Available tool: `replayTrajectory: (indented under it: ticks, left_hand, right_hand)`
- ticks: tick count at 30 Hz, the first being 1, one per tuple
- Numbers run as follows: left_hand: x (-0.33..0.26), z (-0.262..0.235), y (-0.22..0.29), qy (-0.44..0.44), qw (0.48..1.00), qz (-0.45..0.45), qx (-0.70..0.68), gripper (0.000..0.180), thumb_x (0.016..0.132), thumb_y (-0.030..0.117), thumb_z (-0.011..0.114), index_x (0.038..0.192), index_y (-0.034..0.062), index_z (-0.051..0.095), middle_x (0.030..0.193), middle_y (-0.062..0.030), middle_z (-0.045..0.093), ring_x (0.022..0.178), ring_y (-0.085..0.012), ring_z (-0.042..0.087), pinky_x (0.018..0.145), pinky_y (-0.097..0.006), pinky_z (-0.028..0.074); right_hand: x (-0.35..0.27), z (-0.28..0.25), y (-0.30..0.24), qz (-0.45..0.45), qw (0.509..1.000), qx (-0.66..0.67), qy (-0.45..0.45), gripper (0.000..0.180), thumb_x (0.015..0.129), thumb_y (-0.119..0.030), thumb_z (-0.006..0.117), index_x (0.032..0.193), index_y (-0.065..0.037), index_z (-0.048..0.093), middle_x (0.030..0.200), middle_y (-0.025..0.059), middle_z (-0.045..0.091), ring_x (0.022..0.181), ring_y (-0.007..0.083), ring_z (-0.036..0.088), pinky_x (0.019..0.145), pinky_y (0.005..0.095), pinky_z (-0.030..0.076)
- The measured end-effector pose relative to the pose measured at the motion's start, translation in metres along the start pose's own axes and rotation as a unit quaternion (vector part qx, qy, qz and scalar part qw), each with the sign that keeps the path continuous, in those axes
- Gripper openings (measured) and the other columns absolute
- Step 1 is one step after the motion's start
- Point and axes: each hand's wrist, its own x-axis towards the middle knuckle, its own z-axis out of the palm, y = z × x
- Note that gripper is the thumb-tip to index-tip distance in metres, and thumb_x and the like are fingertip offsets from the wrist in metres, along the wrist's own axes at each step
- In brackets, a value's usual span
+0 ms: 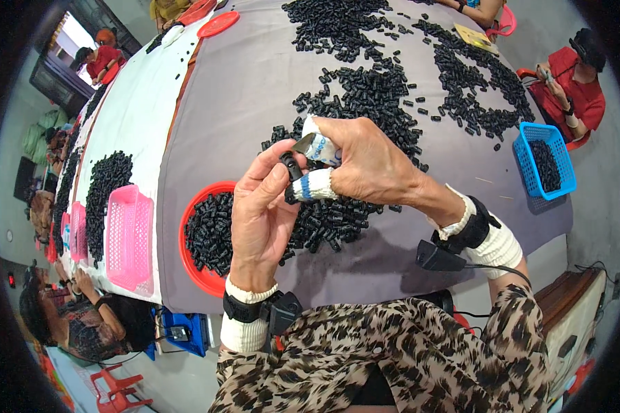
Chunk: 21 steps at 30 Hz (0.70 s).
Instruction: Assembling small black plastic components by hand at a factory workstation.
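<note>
My left hand pinches a small black plastic part between thumb and fingers, above a red round tray full of small black parts. My right hand, with white cloth guards on two fingers, holds a small blade against that part. Both hands meet over the grey table cloth. Loose black parts lie in heaps just beyond the hands.
A blue basket with black parts stands at the table's right edge. Pink baskets sit on the neighbouring white table at the left. Other people sit at the far right, far left and lower left. A red lid lies far back.
</note>
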Motion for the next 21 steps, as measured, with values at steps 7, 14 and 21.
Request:
replayTrajectory:
  ticks: [7,14,21]
  left_hand:
    - [-0.001,-0.007,0.001,-0.01,1.0,0.0,0.013,0.031,0.084,0.005,0.055,0.115,-0.0017,0.051,0.098,-0.0104,0.06,0.091,-0.0163,0.058,0.082,-0.03,0.047]
    - [-0.001,-0.011,-0.002,-0.034,0.999,-0.006,-0.024,0.031,0.085,0.006,0.054,0.115,-0.0011,0.051,0.098,-0.011,0.061,0.091,-0.017,0.059,0.081,-0.031,0.048]
    - [0.001,-0.015,-0.004,-0.031,0.999,-0.016,-0.023,0.031,0.086,0.007,0.053,0.115,-0.0013,0.05,0.098,-0.0094,0.06,0.091,-0.0159,0.058,0.081,-0.031,0.048]
  right_hand:
    - [0.001,-0.001,-0.009,0.022,1.0,0.007,-0.017,0.026,0.066,-0.018,0.066,0.077,0.002,0.052,0.062,0.0168,0.056,0.054,0.027,0.055,0.052,0.0358,0.042]
    - [0.002,0.001,0.0,0.026,0.999,-0.018,-0.041,0.032,0.068,-0.022,0.074,0.082,-0.001,0.055,0.062,0.0,0.052,0.057,0.0058,0.045,0.05,0.0245,0.038]
    - [0.003,0.0,0.003,0.024,0.997,-0.036,-0.069,0.036,0.067,-0.028,0.075,0.08,-0.001,0.054,0.064,0.0033,0.054,0.058,0.0098,0.048,0.053,0.0276,0.041]
